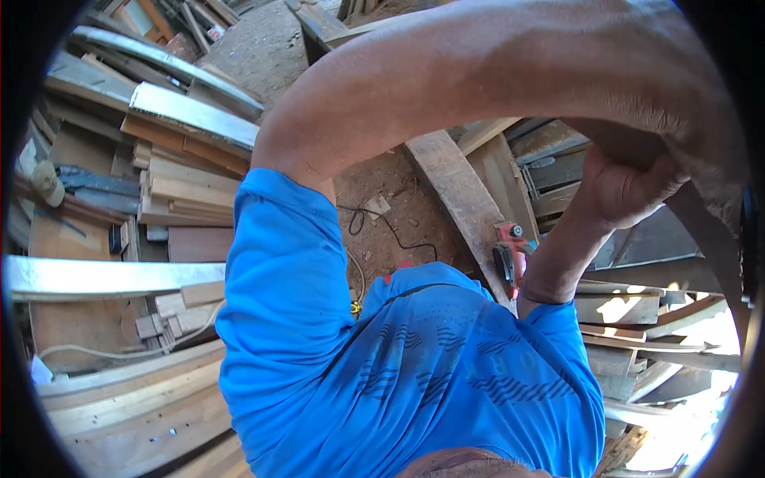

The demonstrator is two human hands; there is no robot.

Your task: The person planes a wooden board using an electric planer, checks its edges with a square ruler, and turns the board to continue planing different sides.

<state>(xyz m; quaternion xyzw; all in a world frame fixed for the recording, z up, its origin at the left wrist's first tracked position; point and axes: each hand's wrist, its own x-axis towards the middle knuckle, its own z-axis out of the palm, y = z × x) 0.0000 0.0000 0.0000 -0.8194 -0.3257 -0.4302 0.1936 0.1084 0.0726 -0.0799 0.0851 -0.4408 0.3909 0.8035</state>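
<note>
My left arm (pixel 478 72) reaches from the blue sleeve across the top of the view to the right edge. My left hand lies beyond what shows. Below that forearm, at the right, is my right hand (pixel 625 191), raised and bent at the wrist. Its palm side and thumb show, while the left forearm covers the other fingers, so whether it holds or touches anything is hidden. Nearest to my right arm is a red power tool (pixel 510 259), which looks like an electric planer, resting on a long wooden beam (pixel 458 187).
Stacked boards (pixel 187 187) fill the left side, with a pale plank (pixel 111 277) jutting toward me. More timber (pixel 621 311) is piled at the right. A black cord (pixel 390 227) curls over the dirt floor (pixel 374 179). Something small and yellow (pixel 356 308) shows beside my shirt.
</note>
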